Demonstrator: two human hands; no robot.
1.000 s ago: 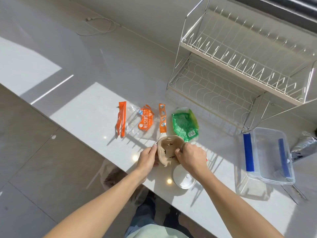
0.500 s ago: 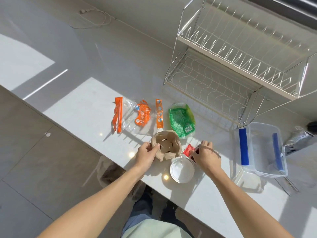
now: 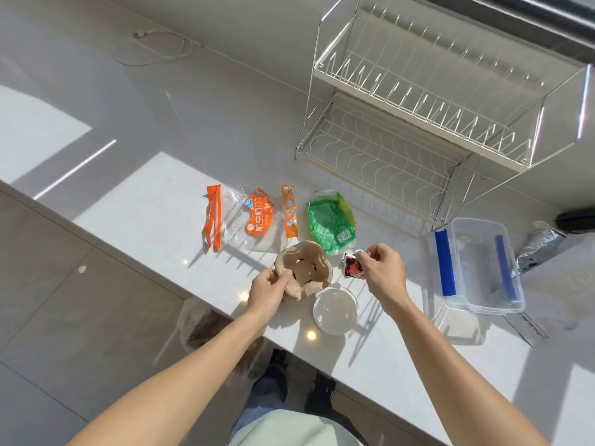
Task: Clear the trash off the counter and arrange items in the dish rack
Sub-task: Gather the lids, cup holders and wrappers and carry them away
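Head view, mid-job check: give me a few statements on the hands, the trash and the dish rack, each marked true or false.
1. The left hand holds the brown paper cup holder. True.
2. The right hand is empty. False: it pinches a small red wrapper.
3. The dish rack already holds plates. False: no dishes show on either tier.
4. The green wrapper lies on the counter, untouched by either hand. True.
5. The clear container with blue clips sits left of the orange packaging. False: it sits far to the right.
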